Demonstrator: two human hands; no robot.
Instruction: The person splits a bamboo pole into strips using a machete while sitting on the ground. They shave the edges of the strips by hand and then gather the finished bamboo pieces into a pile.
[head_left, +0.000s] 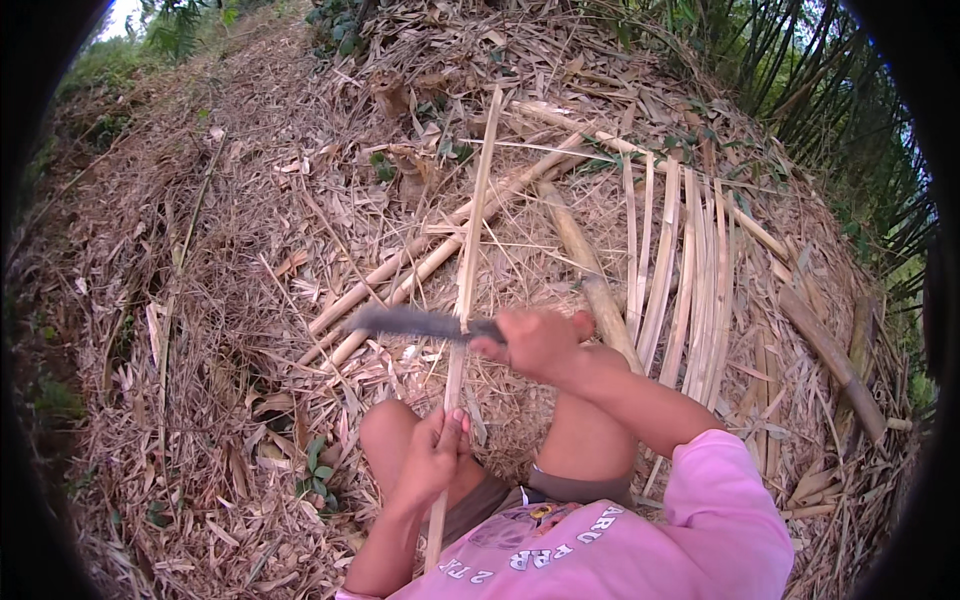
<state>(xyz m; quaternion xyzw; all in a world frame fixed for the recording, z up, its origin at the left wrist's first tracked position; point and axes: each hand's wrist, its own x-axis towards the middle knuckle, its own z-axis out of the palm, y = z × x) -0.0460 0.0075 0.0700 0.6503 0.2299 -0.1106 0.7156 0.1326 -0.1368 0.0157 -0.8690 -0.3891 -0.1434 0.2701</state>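
Observation:
My left hand (434,450) grips a long pale bamboo strip (474,220) near its lower end, just above my left knee. The strip runs away from me, up across the ground. My right hand (535,340) holds the handle of a dark knife (410,322), whose blurred blade lies crosswise against the strip and points left. A pink sleeve covers my right upper arm. Both knees are bent below the hands.
Several split bamboo strips (690,270) lie side by side to the right. Whole bamboo poles (590,270) cross the ground behind the hands, another pole (835,360) lies far right. Dry leaves and husks cover the ground; standing bamboo (800,70) grows at upper right.

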